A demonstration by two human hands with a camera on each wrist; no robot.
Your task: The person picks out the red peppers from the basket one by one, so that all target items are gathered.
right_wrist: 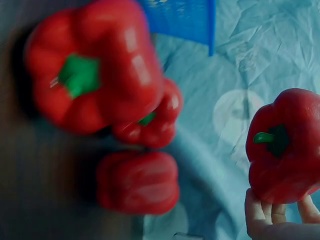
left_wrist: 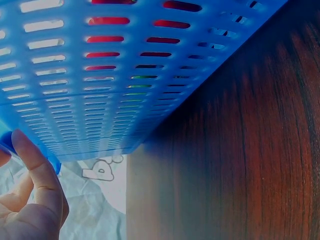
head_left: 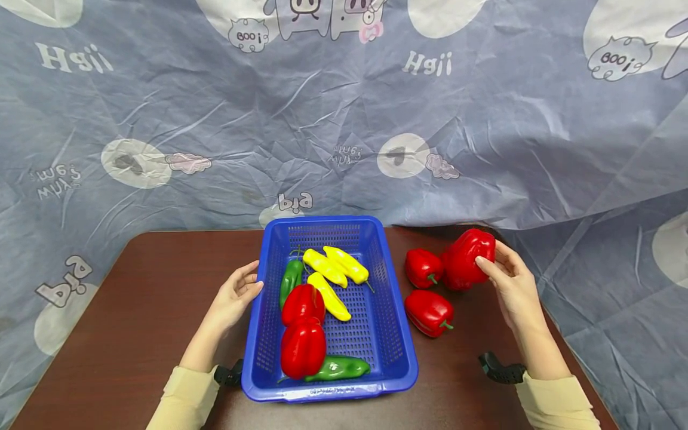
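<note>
My right hand (head_left: pixel 510 280) holds a red bell pepper (right_wrist: pixel 295 145) with a green stem, raised above the table's right side. Thumb and fingers grip it from the outer side. Three more red bell peppers lie near it, one (head_left: pixel 423 267) beside the basket, another (head_left: pixel 429 312) closer to me, and one (head_left: pixel 455 272) partly hidden behind the held pepper. At the left rim of a blue plastic basket (head_left: pixel 400 334), my left hand (head_left: pixel 233 295) pinches the edge between thumb and finger (left_wrist: pixel 37 167).
Inside the basket are two red bell peppers (head_left: pixel 303 346), several yellow peppers (head_left: pixel 329 295) and two long green peppers (head_left: pixel 338 367). The brown wooden table (head_left: pixel 145 310) extends on both sides. A wrinkled grey-blue printed cloth (head_left: pixel 322 119) hangs behind it.
</note>
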